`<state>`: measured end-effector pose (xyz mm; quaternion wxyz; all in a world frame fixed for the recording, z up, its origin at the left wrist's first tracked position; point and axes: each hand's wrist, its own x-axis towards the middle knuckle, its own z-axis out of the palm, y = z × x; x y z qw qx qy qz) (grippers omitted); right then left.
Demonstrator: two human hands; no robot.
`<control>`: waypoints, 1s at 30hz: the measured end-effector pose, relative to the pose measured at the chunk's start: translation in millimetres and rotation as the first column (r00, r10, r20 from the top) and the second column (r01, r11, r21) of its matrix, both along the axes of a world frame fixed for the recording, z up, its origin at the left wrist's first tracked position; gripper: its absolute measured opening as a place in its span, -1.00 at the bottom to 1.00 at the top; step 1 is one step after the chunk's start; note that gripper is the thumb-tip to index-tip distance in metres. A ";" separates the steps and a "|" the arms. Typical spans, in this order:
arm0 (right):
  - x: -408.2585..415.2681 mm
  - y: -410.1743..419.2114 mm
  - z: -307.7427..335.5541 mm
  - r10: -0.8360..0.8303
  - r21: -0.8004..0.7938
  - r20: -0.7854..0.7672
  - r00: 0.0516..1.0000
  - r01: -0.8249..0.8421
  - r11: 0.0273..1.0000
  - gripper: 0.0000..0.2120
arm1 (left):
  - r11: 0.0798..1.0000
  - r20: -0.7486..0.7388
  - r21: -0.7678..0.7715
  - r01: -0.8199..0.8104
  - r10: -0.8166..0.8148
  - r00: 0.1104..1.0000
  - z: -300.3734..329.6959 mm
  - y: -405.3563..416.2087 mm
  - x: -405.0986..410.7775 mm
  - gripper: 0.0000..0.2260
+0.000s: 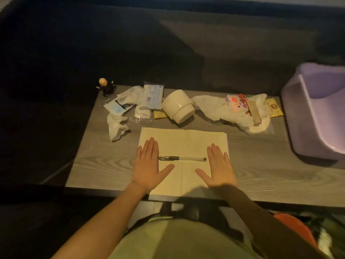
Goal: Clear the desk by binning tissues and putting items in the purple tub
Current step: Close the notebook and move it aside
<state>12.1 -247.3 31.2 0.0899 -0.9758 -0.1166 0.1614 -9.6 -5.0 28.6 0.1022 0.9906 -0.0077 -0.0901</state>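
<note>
Left hand (147, 168), right hand (218, 169): flat on notebook (183, 139), fingers together, empty, flanking pen (182, 158), seemingly poised to start. Tissues (214, 107), cup (178, 106), packets (151, 97): scattered along far surface (261, 165). Tub (317, 113): right edge, within reach.

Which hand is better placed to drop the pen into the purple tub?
Probably the right hand. Both hands lie flat and empty beside the pen, the left hand at its far end, but the purple tub stands at the desk's right edge.
</note>
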 end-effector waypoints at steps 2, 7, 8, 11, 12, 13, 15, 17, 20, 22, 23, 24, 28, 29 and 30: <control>-0.4 -0.8 -2.4 0.007 -0.009 0.004 1.000 -0.007 1.000 0.05 | 1.000 -0.005 -0.017 0.001 -0.001 1.000 -1.5 0.1 -0.1 -0.12; -1.8 -2.2 1.2 -0.017 0.062 -0.016 1.000 0.018 0.998 0.00 | 1.000 -0.020 -0.007 -0.001 0.001 1.000 -0.6 -2.0 -0.8 -0.11; -2.3 -1.4 4.7 -0.035 0.092 -0.026 0.999 0.037 0.995 -0.06 | 1.000 -0.022 -0.005 0.001 -0.001 1.000 0.1 -2.2 -0.7 -0.11; 2.2 6.0 14.5 -0.140 0.157 -0.083 0.987 0.151 0.976 -0.26 | 1.000 -0.015 -0.031 -0.003 0.002 1.000 -0.1 -1.3 -0.8 -0.12; 6.1 10.3 17.9 -0.166 0.155 -0.078 0.983 0.176 0.972 -0.31 | 0.999 -0.016 -0.042 -0.004 0.003 1.000 -0.4 -1.0 -0.9 -0.14; 10.2 16.0 22.6 -0.166 0.147 -0.043 0.985 0.171 0.974 -0.36 | 0.998 -0.015 -0.060 -0.005 0.004 1.000 -0.9 -0.9 -1.0 -0.16; 15.5 31.3 35.0 -0.071 0.163 0.060 0.996 0.060 0.985 -0.46 | 0.991 -0.008 -0.131 -0.015 0.014 1.000 0.4 0.4 -0.8 -0.21; 16.1 48.5 42.9 0.098 0.210 0.126 0.987 -0.123 0.970 -0.62 | 0.968 -0.015 -0.249 -0.033 0.031 0.999 5.5 3.6 -0.5 -0.23; 10.8 64.2 45.5 0.134 0.261 0.064 0.989 -0.146 0.954 -0.80 | 0.884 -0.076 -0.455 -0.105 0.079 0.994 16.7 9.2 -0.5 -0.37; 8.7 66.6 44.7 0.024 0.294 -0.019 1.000 -0.018 0.956 -0.81 | 0.828 -0.064 -0.525 -0.198 0.193 0.979 21.4 12.7 -2.0 -0.49; 7.0 66.3 44.1 -0.037 0.305 -0.052 0.998 0.051 0.951 -0.81 | 0.810 -0.036 -0.531 -0.247 0.269 0.962 22.3 15.1 -3.1 -0.53; 4.5 65.1 42.8 -0.109 0.321 -0.083 0.991 0.131 0.938 -0.81 | 0.798 -0.009 -0.526 -0.295 0.342 0.940 22.3 17.8 -5.2 -0.57; -10.8 67.7 37.0 -0.357 0.400 -0.231 0.905 0.423 0.813 -0.75 | 0.719 -0.048 -0.509 -0.473 0.524 0.850 24.8 21.5 -19.3 -0.69; -13.9 70.9 36.7 -0.389 0.430 -0.270 0.881 0.472 0.770 -0.75 | 0.700 -0.077 -0.508 -0.502 0.544 0.836 26.1 20.4 -22.0 -0.70; -15.9 74.2 37.3 -0.404 0.455 -0.300 0.864 0.502 0.736 -0.75 | 0.686 -0.104 -0.509 -0.520 0.551 0.828 27.5 19.0 -23.1 -0.71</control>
